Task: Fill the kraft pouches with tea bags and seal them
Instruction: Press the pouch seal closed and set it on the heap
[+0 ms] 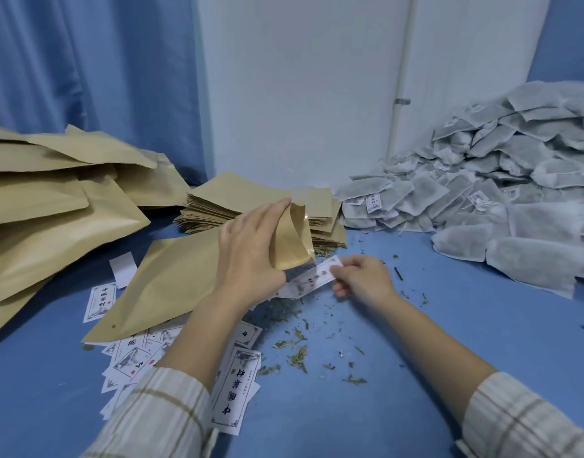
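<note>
Honestly this kraft pouch [171, 279] looks light, floppy and a bit slick, so my left hand [251, 256] pinches its open lip [292, 233] with curled fingers while my right hand [360, 279] just beside it pinches a thin paper label [312, 277] at the mouth, tea bags [482, 200] piled beyond.

Paper label [235, 393] on table: black Chinese chars, "中國" legible, rest unclear.
</note>
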